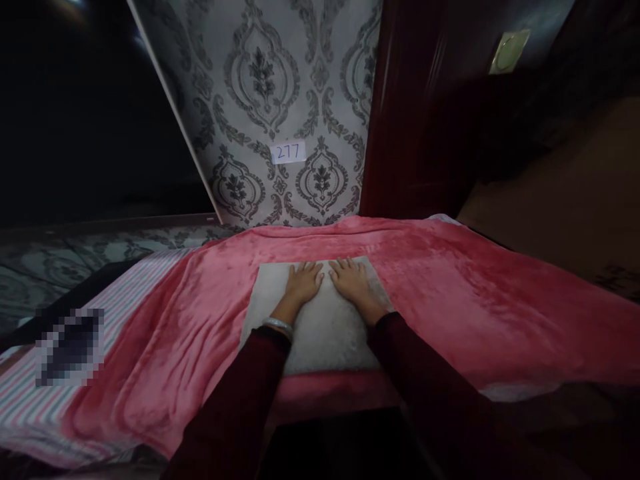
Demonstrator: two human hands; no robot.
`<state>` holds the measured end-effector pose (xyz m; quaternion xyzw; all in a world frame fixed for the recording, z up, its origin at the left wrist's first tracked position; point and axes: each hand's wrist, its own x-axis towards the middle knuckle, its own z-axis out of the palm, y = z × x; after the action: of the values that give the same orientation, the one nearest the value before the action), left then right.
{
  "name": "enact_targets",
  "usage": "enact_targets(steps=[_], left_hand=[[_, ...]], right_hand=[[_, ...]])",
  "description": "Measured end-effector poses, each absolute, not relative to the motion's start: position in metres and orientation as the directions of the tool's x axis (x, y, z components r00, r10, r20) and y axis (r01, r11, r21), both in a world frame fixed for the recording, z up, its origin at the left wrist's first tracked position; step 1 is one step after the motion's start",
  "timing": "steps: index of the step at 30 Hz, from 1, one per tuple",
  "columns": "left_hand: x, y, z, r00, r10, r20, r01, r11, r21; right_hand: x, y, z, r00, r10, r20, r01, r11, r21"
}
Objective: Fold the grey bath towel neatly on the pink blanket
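A light grey, plush-looking square of cloth (327, 333) lies flat on a pink fleece blanket (440, 287). On its far left part rests my left hand (304, 283), palm down with the fingers spread. My right hand (350, 280) lies beside it in the same way, a small gap between the two thumbs. Both hands touch the cloth's upper surface and grip nothing. A silver bangle (279, 326) circles my left wrist. My forearms, in dark red sleeves, cover parts of the cloth's left and right sides.
Beneath the blanket, a striped sheet (150, 280) shows at the left, with a dark pixelated object (70, 347) on it. Behind stand a patterned wall (260, 80) bearing a paper marked 277 (288, 152), a large dark screen (90, 120) and a dark red wooden panel (420, 120).
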<state>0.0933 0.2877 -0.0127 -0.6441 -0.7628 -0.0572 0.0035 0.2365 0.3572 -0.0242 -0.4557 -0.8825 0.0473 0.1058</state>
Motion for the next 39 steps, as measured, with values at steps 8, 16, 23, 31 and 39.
enact_targets(steps=[8,16,23,31,39], left_hand=[[0.086,0.286,-0.008,-0.242,0.968,0.065,0.969,0.237,0.071],[0.024,0.243,-0.005,-0.468,0.884,0.000,0.882,0.467,0.062],[0.019,0.211,0.008,-0.534,0.842,-0.077,0.840,0.539,0.062],[0.110,0.176,0.008,-0.145,0.984,0.106,0.988,0.138,0.068],[0.161,0.162,-0.028,-0.065,0.996,0.057,0.995,0.060,0.083]], right_hand=[[0.238,0.360,-0.024,-0.560,0.810,0.175,0.792,0.585,-0.175],[0.240,0.360,-0.024,-0.573,0.807,0.142,0.789,0.591,-0.171],[0.247,0.357,-0.008,-0.592,0.803,0.071,0.773,0.590,-0.234],[0.306,0.288,-0.012,-0.683,0.720,0.121,0.685,0.690,-0.234],[0.327,0.259,-0.040,-0.674,0.727,0.126,0.719,0.686,-0.110]])
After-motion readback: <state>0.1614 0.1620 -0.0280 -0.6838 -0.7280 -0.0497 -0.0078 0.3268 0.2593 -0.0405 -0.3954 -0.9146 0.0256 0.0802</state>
